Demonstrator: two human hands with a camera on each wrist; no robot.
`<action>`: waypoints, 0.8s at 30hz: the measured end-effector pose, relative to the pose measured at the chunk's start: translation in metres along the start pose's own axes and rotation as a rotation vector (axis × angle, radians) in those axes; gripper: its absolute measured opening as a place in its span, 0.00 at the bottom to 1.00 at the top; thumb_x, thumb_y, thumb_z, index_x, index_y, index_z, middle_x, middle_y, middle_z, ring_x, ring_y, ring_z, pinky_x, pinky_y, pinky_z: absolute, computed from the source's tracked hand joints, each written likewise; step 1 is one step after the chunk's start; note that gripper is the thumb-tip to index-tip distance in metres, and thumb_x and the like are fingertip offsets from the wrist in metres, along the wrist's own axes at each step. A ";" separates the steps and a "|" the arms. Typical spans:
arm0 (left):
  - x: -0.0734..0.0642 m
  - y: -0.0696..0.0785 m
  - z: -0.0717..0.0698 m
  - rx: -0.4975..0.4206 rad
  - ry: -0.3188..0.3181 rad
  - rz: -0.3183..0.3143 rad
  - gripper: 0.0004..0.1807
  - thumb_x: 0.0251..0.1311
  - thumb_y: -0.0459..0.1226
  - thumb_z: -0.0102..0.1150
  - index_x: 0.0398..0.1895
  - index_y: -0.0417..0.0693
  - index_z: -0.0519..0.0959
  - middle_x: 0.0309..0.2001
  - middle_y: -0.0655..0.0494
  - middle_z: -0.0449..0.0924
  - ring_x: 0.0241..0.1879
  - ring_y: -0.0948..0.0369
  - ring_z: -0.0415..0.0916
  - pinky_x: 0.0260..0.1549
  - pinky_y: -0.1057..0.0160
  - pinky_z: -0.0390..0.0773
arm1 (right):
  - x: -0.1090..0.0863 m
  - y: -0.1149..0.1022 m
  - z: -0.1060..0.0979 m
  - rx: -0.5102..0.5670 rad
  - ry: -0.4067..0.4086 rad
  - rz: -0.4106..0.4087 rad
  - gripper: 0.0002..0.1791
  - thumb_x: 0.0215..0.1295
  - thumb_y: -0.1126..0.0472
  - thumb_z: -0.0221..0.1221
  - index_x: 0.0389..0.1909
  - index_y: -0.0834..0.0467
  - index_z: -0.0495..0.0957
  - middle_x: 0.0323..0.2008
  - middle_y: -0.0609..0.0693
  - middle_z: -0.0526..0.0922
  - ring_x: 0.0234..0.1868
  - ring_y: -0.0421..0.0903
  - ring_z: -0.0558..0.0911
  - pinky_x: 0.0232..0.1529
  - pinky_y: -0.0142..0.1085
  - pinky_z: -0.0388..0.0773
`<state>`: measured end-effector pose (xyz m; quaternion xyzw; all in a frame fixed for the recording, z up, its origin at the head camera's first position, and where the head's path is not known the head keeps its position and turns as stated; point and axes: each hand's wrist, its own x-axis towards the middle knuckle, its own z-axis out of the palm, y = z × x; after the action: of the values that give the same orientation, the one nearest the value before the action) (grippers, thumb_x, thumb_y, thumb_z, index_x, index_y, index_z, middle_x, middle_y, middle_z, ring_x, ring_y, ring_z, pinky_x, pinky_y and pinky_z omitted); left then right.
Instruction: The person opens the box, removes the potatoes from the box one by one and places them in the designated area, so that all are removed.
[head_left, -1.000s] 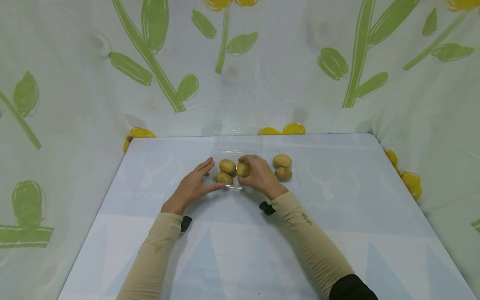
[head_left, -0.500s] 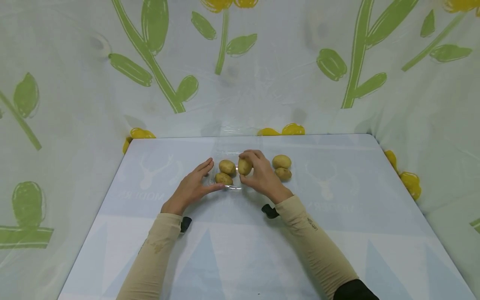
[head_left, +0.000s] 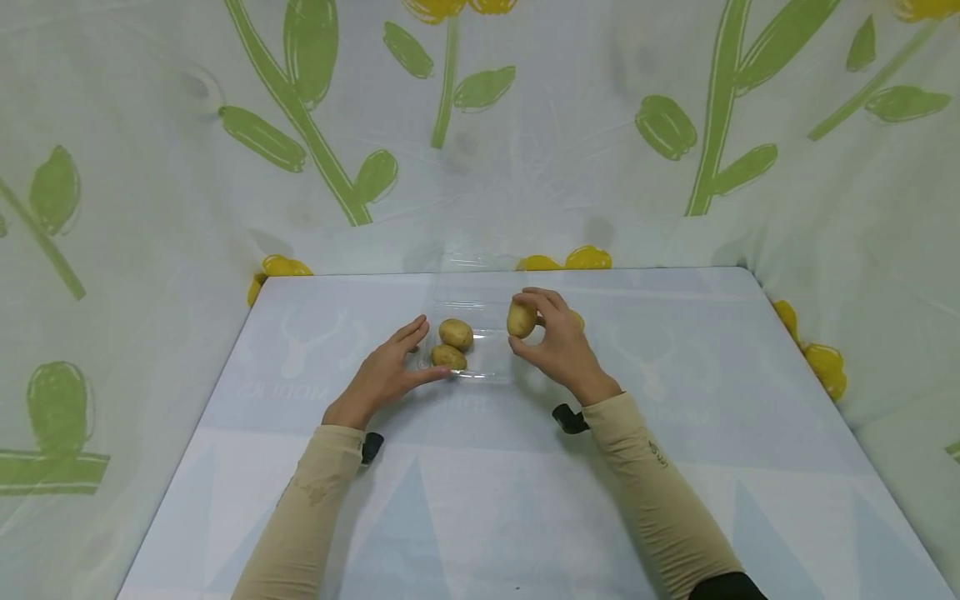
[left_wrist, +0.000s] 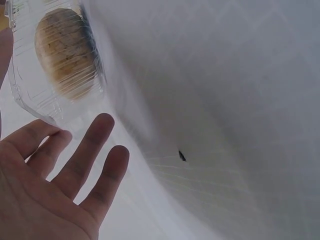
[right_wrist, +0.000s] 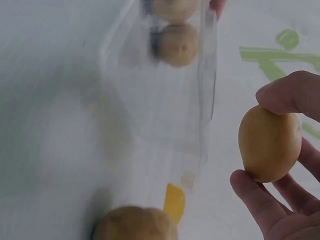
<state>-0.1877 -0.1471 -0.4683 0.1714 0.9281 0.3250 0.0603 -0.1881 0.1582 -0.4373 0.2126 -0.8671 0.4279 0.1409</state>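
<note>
My right hand [head_left: 562,350] pinches a potato [head_left: 521,318] between thumb and fingertips, near the right side of a clear plastic clamshell box [head_left: 491,358]. In the right wrist view this potato [right_wrist: 270,142] is plainly held off the table. Two potatoes, one farther [head_left: 455,333] and one nearer [head_left: 448,357], lie in the left half of the box. My left hand [head_left: 382,375] rests at the box's left side, thumb along the front edge. The left wrist view shows its fingers [left_wrist: 85,155] spread and fairly straight beside the box wall. Behind my right hand, another potato [head_left: 577,319] is mostly hidden.
The box's transparent lid [head_left: 480,287] stands folded back toward the far table edge. A white-and-blue printed cloth covers the table [head_left: 465,500]. Leaf-patterned curtains [head_left: 525,183] surround it at the back and sides. A wrist camera [head_left: 570,418] sits below the right hand.
My right hand has lifted the potato out of the box's right half and moved it right, now covering most of the loose potatoes there. The left hand has stayed in place.
</note>
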 end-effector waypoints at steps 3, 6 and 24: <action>-0.001 0.000 0.000 -0.007 -0.003 -0.004 0.57 0.53 0.66 0.68 0.80 0.50 0.58 0.80 0.64 0.49 0.66 0.54 0.72 0.70 0.45 0.63 | -0.003 0.007 -0.007 -0.046 0.002 -0.009 0.31 0.54 0.68 0.73 0.60 0.62 0.75 0.65 0.57 0.71 0.62 0.53 0.76 0.53 0.44 0.83; -0.001 0.000 0.000 -0.009 -0.001 -0.001 0.57 0.53 0.67 0.67 0.80 0.49 0.58 0.80 0.65 0.50 0.68 0.54 0.70 0.70 0.45 0.63 | -0.006 0.015 -0.016 -0.049 0.011 0.007 0.31 0.54 0.69 0.73 0.60 0.62 0.75 0.65 0.58 0.71 0.62 0.54 0.76 0.54 0.45 0.83; 0.001 -0.001 0.000 -0.002 -0.004 -0.003 0.57 0.54 0.67 0.66 0.80 0.50 0.57 0.80 0.65 0.49 0.77 0.55 0.54 0.72 0.46 0.59 | -0.028 0.052 -0.079 -0.162 0.060 0.148 0.34 0.53 0.73 0.72 0.62 0.66 0.73 0.66 0.62 0.69 0.64 0.59 0.72 0.56 0.53 0.80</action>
<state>-0.1886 -0.1478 -0.4686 0.1706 0.9279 0.3254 0.0629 -0.1843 0.2567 -0.4371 0.1228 -0.9076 0.3719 0.1514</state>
